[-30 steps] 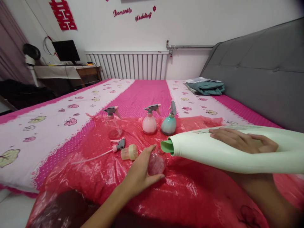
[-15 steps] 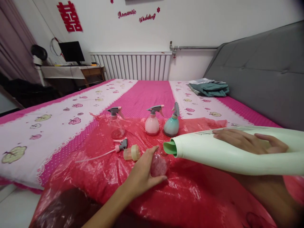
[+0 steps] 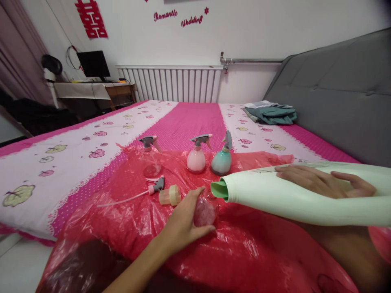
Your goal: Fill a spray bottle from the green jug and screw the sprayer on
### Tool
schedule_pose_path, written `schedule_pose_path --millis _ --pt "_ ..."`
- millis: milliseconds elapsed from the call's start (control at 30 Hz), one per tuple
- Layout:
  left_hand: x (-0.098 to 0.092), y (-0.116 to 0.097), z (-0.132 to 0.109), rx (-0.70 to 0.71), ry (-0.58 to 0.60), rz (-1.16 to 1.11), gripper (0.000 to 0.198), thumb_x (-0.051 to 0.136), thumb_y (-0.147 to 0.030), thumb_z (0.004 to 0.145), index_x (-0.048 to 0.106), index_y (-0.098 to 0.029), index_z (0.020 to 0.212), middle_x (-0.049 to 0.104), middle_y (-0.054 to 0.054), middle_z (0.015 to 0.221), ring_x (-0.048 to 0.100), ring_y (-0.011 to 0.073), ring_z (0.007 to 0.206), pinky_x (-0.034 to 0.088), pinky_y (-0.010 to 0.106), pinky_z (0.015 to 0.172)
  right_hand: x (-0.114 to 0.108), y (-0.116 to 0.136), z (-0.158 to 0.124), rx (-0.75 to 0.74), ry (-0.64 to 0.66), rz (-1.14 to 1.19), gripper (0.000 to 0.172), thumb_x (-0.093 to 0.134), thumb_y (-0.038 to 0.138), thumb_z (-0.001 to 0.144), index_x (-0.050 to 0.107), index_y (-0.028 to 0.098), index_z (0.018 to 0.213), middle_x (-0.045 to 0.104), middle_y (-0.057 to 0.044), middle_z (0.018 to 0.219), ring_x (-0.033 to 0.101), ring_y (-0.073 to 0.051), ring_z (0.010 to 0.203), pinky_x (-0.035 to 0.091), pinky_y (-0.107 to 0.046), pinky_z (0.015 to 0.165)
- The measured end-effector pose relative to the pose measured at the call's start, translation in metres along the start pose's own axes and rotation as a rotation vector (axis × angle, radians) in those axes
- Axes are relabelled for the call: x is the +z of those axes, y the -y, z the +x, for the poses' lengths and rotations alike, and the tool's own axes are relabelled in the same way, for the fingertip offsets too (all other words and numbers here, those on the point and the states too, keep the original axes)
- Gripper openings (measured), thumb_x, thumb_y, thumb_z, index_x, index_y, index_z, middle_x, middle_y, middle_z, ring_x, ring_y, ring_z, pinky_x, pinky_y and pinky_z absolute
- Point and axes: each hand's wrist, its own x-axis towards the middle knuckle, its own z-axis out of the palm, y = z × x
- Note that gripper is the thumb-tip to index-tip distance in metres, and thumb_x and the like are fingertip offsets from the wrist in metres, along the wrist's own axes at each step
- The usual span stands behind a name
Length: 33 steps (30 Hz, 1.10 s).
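Note:
My left hand (image 3: 183, 221) is wrapped round a small clear round bottle (image 3: 206, 211) standing on red plastic sheeting (image 3: 238, 260). My right hand (image 3: 324, 181) grips a large pale green jug (image 3: 271, 193), tipped on its side. The jug's green pouring spout (image 3: 219, 189) is at the bottle's mouth; I cannot make out whether liquid is flowing. Left of the bottle lie a yellowish translucent cap (image 3: 170, 195) and a loose spray head (image 3: 156, 186) with a long tube. Behind stand a clear spray bottle (image 3: 150, 160), a pink spray bottle (image 3: 196, 158) and a teal spray bottle (image 3: 222, 158).
The sheeting lies over a bed (image 3: 195, 122) with a pink patterned cover. Folded clothes (image 3: 270, 112) lie by the grey headboard (image 3: 332, 81). A radiator (image 3: 171, 83) lines the far wall, with a desk (image 3: 85, 90) and monitor (image 3: 93, 64) at the left.
The view has shifted slightly. Both hands, the bottle and the tipped jug keep nearly the same positions relative to each other.

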Motion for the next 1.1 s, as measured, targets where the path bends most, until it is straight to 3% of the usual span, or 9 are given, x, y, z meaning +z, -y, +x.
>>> schedule_pose_path --millis 433,600,833,1100 --pt "0.0011 0.0009 -0.0007 -0.009 0.002 -0.003 0.092 0.088 -0.036 0.088 0.033 -0.027 0.162 0.054 0.019 0.163 0.057 0.0420 0.149 0.047 0.065 0.124 -0.0001 -0.0001 -0.0017 0.023 0.023 0.021 0.043 0.038 0.025 0.109 0.053 0.039 0.146 0.078 -0.004 0.135 0.074 -0.032 0.124 0.042 -0.061 0.111" --pt "0.0003 0.0005 -0.0008 -0.013 0.003 -0.014 0.092 0.087 -0.034 0.088 0.034 -0.027 0.162 0.054 0.019 0.163 0.057 0.0425 0.150 0.047 0.066 0.124 0.0018 -0.0037 -0.0024 -0.012 0.017 -0.018 0.037 0.041 0.024 0.108 0.056 0.035 0.140 0.079 -0.006 0.135 0.075 -0.033 0.121 0.043 -0.060 0.108" --pt "0.0012 0.0011 -0.0008 0.003 -0.003 -0.020 0.091 0.087 -0.034 0.088 0.033 -0.026 0.162 0.053 0.020 0.163 0.056 0.0435 0.150 0.047 0.068 0.124 0.0013 -0.0022 -0.0009 0.012 0.001 0.022 0.045 0.039 0.026 0.108 0.053 0.040 0.148 0.079 -0.003 0.133 0.075 -0.033 0.123 0.042 -0.059 0.111" --pt "0.0012 0.0014 -0.0007 -0.006 -0.001 0.004 0.093 0.088 -0.032 0.087 0.032 -0.027 0.160 0.053 0.020 0.163 0.056 0.0429 0.150 0.047 0.067 0.123 -0.0012 0.0003 0.0004 0.006 0.010 0.011 0.036 0.041 0.022 0.108 0.057 0.034 0.139 0.078 -0.007 0.135 0.075 -0.034 0.123 0.041 -0.060 0.110"
